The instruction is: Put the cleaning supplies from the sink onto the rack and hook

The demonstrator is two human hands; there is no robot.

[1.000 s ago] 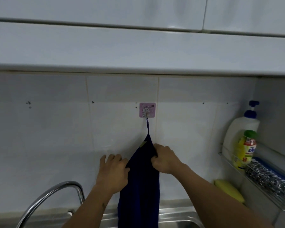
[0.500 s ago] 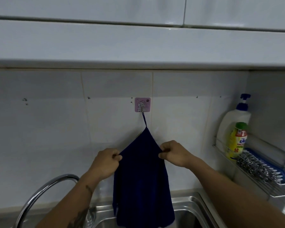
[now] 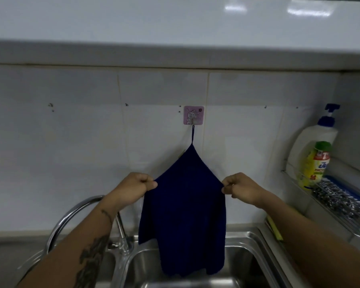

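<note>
A dark blue cloth [image 3: 185,204] hangs by its loop from a pink stick-on hook [image 3: 193,115] on the white tiled wall, above the steel sink [image 3: 256,260]. My left hand [image 3: 136,187] pinches the cloth's left edge and my right hand [image 3: 240,187] pinches its right edge, holding it spread flat. On the wire rack [image 3: 341,210] at the right stand a white pump bottle [image 3: 314,142] and a yellow dish soap bottle [image 3: 315,165], with a steel scourer [image 3: 333,196] and a blue brush [image 3: 341,182] beside them.
A curved chrome tap [image 3: 75,210] rises at the left of the sink. A yellow sponge [image 3: 274,229] lies on the counter under the rack. White wall cabinets overhang the tiles from above.
Both hands slid apart along the cloth's edges, from close together near its top to its two sides, spreading it wider. The view tipped down towards the sink.
</note>
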